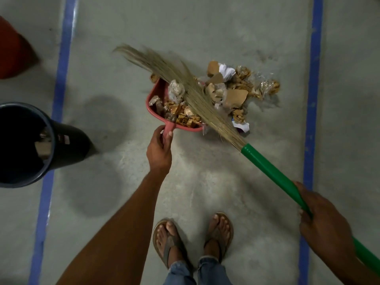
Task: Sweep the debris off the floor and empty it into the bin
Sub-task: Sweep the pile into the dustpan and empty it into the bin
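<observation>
A pile of debris [236, 87], made of cardboard scraps, crumpled paper and plastic wrappers, lies on the grey concrete floor. A pink dustpan [153, 105] sits at the pile's left side, partly filled with wrappers. My left hand [159, 149] grips the dustpan's handle. My right hand [322, 221] grips the green handle of a straw broom [267, 167]. The broom's bristles [174, 77] lie across the dustpan and the pile, their blurred tips pointing up and left. A dark round bin [67, 145] stands at the left, with some scraps inside.
Two blue tape lines [61, 79] [312, 99] run along the floor on either side of the pile. A red object [12, 52] sits at the top left edge. My sandalled feet [191, 237] stand below the dustpan.
</observation>
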A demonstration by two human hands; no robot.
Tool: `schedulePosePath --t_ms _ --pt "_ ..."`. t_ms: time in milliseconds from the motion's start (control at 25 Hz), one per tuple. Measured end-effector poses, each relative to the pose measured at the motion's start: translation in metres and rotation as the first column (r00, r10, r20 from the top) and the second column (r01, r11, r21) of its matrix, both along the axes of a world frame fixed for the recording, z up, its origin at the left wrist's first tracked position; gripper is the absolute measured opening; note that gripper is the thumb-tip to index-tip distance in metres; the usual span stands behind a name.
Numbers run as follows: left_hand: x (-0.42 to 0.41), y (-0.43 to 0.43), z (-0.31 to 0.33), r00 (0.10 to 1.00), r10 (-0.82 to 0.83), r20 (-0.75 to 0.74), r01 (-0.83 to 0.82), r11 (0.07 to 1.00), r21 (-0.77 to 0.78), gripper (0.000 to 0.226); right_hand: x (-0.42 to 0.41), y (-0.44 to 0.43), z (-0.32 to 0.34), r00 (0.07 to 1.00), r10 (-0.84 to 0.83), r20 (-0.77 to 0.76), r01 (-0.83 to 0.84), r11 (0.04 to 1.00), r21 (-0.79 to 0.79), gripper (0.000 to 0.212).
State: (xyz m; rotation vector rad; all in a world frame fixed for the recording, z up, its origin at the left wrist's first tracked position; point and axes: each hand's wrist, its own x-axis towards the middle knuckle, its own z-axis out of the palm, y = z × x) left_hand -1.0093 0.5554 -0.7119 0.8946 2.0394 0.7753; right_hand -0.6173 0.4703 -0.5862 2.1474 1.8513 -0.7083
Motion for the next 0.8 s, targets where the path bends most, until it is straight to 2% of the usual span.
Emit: schedulePosePath --t_ms 160,320,520,680,800 --pt "-0.015 -0.019 0.087 0.990 0.137 0.037 -0.137 0.990 -0.014 0.049 -0.019 0.001 0.073 0.999 0.040 0.014 -0.041 0.999 0.012 0.084" --pt "-0.050 -0.048 0.189 0.960 0.280 0.029 -0.281 0.960 0.024 0.048 -0.057 0.013 0.151 0.984 0.169 -0.049 -0.168 0.985 0.037 0.085" --pt "-0.136 -0.108 0.283 0.898 0.432 -0.090 -0.425 0.901 0.086 0.043 -0.140 0.014 0.215 0.926 0.354 -0.135 -0.345 0.935 0.083 0.093" --pt "-0.214 -0.170 0.314 0.847 0.482 -0.222 -0.475 0.875 0.090 0.040 -0.216 0.009 0.225 0.848 0.491 -0.198 -0.473 0.871 0.135 0.097" --pt "-0.274 -0.205 0.303 0.807 0.464 -0.366 -0.482 0.875 0.046 0.040 -0.273 -0.004 0.214 0.822 0.542 -0.174 -0.522 0.840 0.149 0.096"
